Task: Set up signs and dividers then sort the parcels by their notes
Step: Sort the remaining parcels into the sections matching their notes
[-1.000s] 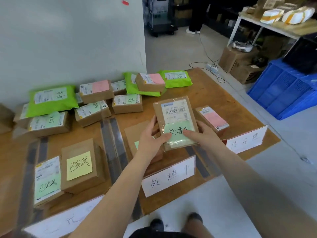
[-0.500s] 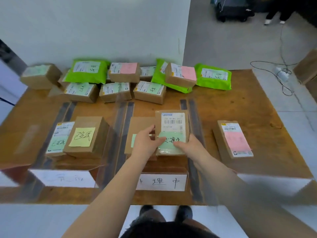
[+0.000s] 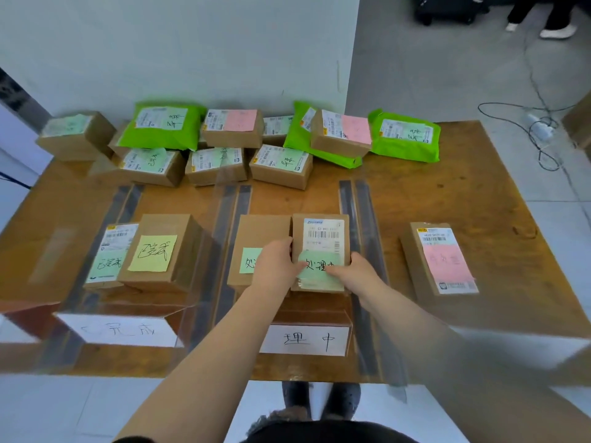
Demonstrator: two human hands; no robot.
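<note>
You've got both hands on that parcel (image 3: 321,247) with the green note: your left hand (image 3: 277,263) grips its left edge and your right hand (image 3: 351,272) pinches the lower right corner, thumbs over the note. It sits in the middle bay, touching the brown box (image 3: 260,243) just left of your left hand, behind the sign (image 3: 303,339) near your wrists. Main risk I'd guess: your thumbs drag the sticky note (image 3: 319,271) loose as you let go, and then nobody can tell where it belongs. Also watch the clear divider (image 3: 363,251) right beside your right hand, since a bump could knock it over toward the pink-note parcel (image 3: 439,259) further right.
</note>
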